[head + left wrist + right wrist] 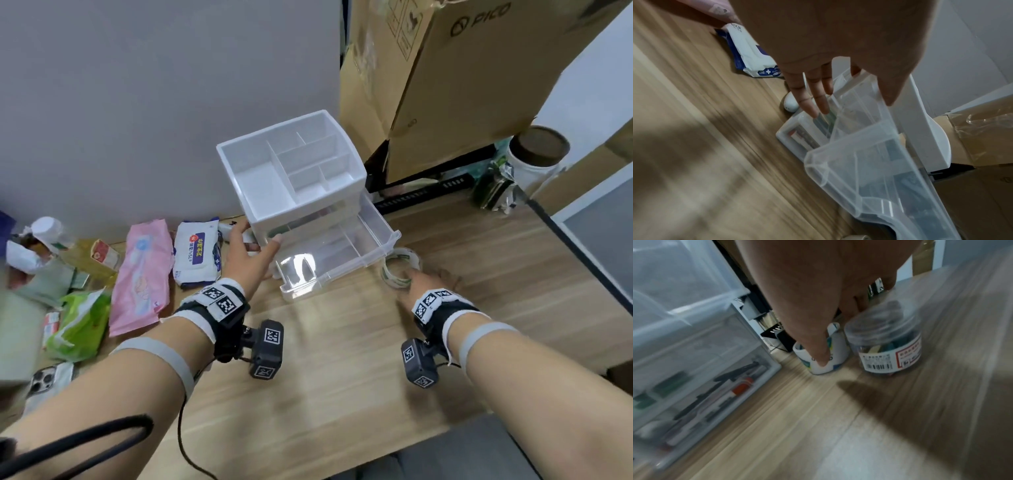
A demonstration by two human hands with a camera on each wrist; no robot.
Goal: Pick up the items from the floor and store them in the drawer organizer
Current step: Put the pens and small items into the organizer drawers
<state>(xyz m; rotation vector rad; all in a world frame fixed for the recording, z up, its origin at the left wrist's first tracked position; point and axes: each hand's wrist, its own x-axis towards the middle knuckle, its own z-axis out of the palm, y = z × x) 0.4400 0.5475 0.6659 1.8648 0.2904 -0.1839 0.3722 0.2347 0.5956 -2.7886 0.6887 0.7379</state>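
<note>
A: We log the organizer (291, 171) standing on the wood floor (342, 359) by the wall, with its clear drawer (339, 253) pulled out. Our left hand (248, 257) rests against the organizer's left front corner, fingers straight, gripping nothing.

B: Agreed. In the left wrist view the fingers (807, 97) lie flat along the frame. We read this as bracing it. The right hand?

A: Our right hand (423, 279) is down at the tape roll (400, 267), just right of the drawer on the floor. In the right wrist view the thumb (818, 345) presses the roll's outer face. The other fingers are hidden behind it, so we cannot tell whether the pinch has closed.

B: A small clear jar (885, 347) stands just beside the roll, perhaps touching it. Blur prevents certainty.

A: Handling estimate: the roll looks light and stiff, a rigid ring with a slick outer film. Best hold is thumb outside, fingers through the core, pinching the wall.

B: The jar seems light too, with smooth plastic sides, so grip round the body under the lid.

A: Risk: nudging the jar over while lifting the roll. The drawer is thin plastic, so we'd lower items in rather than drop them
</note>
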